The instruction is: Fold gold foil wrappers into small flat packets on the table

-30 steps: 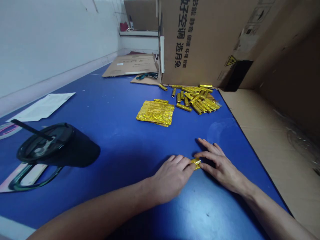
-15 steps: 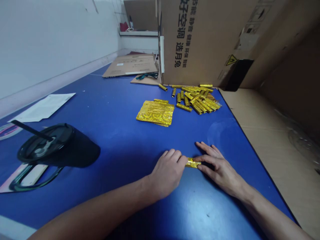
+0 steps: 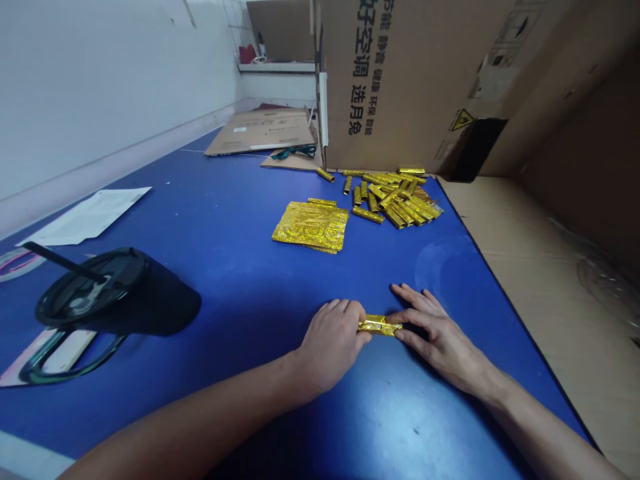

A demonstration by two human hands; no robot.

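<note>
A narrow folded strip of gold foil paper (image 3: 377, 325) lies flat on the blue table between my hands. My left hand (image 3: 337, 340) is closed, thumb and fingers on the strip's left end. At the strip's right end, my right hand (image 3: 433, 327) has its thumb and index fingertip on the foil, with the other fingers spread. Further back is a stack of flat gold foil sheets (image 3: 313, 227). Behind and to the right of it is a pile of gold foil rolls (image 3: 400, 200), near the cardboard box.
A dark mug with lid and straw (image 3: 150, 293) stands at the left. Behind it lies white paper (image 3: 87, 217). A large cardboard box (image 3: 415, 80) rises at the back, with flat cardboard (image 3: 265, 130) beside it.
My left hand has shifted slightly left along the strip, uncovering more of it, and its thumb now shows apart from the knuckles. My right hand has not visibly moved.
</note>
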